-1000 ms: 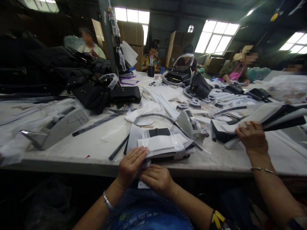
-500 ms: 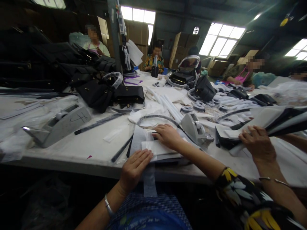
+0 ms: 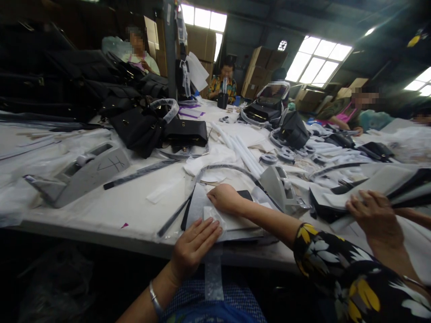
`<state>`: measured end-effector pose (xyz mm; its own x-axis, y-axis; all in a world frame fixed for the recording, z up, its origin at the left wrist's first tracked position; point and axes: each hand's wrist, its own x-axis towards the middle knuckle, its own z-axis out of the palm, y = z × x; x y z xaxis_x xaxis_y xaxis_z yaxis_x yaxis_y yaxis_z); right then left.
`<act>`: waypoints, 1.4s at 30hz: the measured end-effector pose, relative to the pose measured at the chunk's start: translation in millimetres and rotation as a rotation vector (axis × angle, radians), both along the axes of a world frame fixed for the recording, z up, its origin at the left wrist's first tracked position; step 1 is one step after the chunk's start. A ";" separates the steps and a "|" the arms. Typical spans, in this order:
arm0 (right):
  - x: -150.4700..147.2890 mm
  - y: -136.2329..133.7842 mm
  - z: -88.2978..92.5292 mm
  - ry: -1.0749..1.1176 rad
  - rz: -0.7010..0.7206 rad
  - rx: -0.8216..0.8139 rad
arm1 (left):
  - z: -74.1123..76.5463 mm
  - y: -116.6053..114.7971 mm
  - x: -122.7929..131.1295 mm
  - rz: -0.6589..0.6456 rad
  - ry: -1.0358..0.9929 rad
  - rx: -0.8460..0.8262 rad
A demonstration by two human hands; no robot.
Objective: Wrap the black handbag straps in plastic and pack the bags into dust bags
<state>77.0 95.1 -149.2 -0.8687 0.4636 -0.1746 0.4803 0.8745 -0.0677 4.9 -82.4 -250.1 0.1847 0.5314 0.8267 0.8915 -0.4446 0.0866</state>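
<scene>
A black bag (image 3: 185, 220), partly covered by white sheets, lies flat at the table's front edge. Its plastic-wrapped handle (image 3: 232, 168) arches behind it. My left hand (image 3: 195, 242) rests with its fingers stretched out on a small white piece (image 3: 213, 213) and clear film on top of the bag. From under that hand a strip of clear tape (image 3: 213, 278) hangs over the edge towards my lap. Just beyond, my right hand (image 3: 225, 198) is closed above the sheets, fingers curled; what they pinch, if anything, is hidden.
Grey tape dispensers (image 3: 90, 172) (image 3: 281, 190) stand left and right of the bag. Black handbags (image 3: 186, 132) pile up at the left. A co-worker's hand (image 3: 373, 215) holds white and black sheets at the right. Other people sit across the table (image 3: 134, 204).
My right hand has gone from fingers spread flat on the sheets to curled closed. The tape and film under my left hand have shifted and wrinkled. The whole view has moved slightly.
</scene>
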 end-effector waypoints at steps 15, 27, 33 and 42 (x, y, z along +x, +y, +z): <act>76.2 -62.4 -18.4 0.441 0.128 -0.175 | 6.9 -0.6 1.3 0.077 0.008 0.016; 161.0 -110.8 -82.4 0.704 0.399 0.308 | 2.5 -1.6 -0.2 0.061 -0.004 -0.049; 130.5 -109.7 -141.2 0.852 0.420 0.413 | 6.9 -1.8 -1.2 0.066 0.012 -0.054; 126.1 -159.6 -100.6 1.082 0.307 0.076 | 2.4 3.8 -4.0 0.062 0.040 -0.027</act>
